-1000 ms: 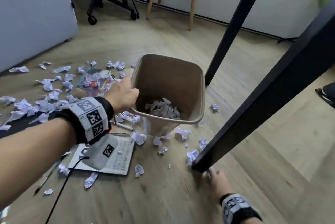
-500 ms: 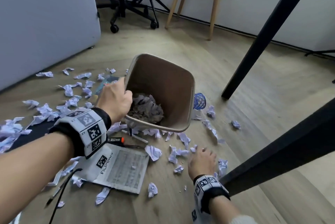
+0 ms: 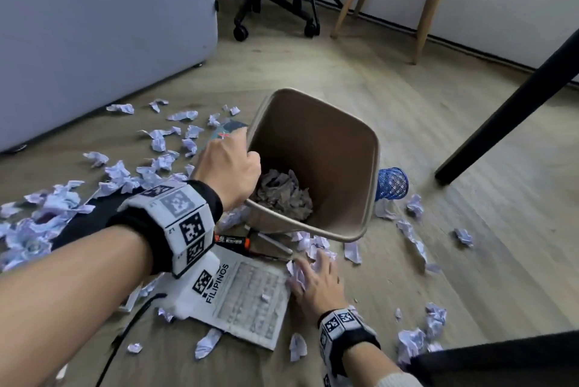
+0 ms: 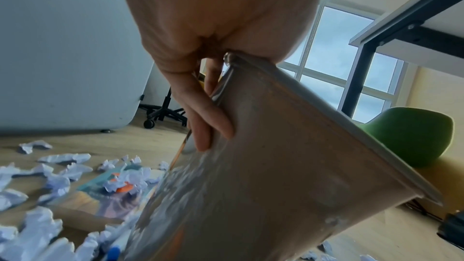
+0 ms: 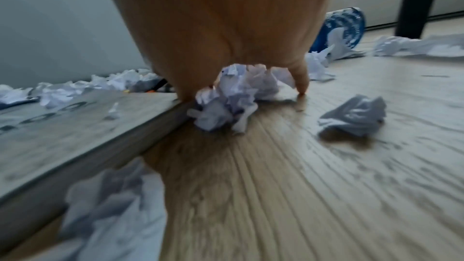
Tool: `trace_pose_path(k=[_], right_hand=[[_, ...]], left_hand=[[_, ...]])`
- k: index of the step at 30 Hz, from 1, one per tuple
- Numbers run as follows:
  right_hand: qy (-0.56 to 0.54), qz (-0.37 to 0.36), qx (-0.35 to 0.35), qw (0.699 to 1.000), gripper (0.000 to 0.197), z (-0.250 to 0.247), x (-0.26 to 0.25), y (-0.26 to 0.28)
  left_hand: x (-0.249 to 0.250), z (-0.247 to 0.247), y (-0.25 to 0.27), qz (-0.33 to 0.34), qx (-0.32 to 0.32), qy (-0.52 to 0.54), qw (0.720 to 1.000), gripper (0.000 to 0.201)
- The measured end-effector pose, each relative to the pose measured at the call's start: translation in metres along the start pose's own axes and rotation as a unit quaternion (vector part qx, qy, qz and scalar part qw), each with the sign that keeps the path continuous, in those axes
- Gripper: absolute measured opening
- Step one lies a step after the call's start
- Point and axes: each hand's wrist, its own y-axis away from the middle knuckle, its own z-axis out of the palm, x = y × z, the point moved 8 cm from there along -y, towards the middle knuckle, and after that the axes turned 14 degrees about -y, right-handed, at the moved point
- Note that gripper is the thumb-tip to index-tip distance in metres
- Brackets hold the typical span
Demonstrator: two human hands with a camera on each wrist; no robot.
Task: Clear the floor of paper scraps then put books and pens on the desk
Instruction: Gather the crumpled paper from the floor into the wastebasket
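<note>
Picking up paper scraps [image 3: 305,247] — left hand [image 3: 230,169] grips the tilted bin [image 3: 316,148] rim; right hand [image 3: 316,281] curls around scraps; next, drop them in.

Left hand [image 3: 230,167] clenched, raised; right hand [image 3: 315,281] low, fingers curled down.

both forearms are bare. the left wrist band [image 3: 175,223] is a black cuff carrying a blocky white housing, its faces printed with black square tag markers and small letters. a thin black cable [image 3: 125,336] trails from under it. the right wrist band [image 3: 343,328] is the same kind: black strap, white faceted block, black tags. a cream sleeve edge [image 3: 396,380] shows behind it.
</note>
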Motion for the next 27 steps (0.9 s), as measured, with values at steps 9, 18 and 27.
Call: trace_pose_path(k=[9,18,27], right_hand=[[-0.182,-0.069,0.058,0.979,0.008,-0.055,-0.014,-0.019],[-0.323,-0.205,0.47,0.796,0.014,-0.326,-0.119,0.056],[-0.289,-0.05,0.35,0.89,0.017,-0.311,-0.1,0.012]], left_hand=[[-0.041,-0.036,0.009,-0.046,0.008,0.002,0.999,0.029],[-0.038,-0.054,-0.006,0.012,0.034,-0.039,0.999,0.003],[-0.015,-0.044,-0.029,0.016,0.021,-0.014,1.0,0.012]])
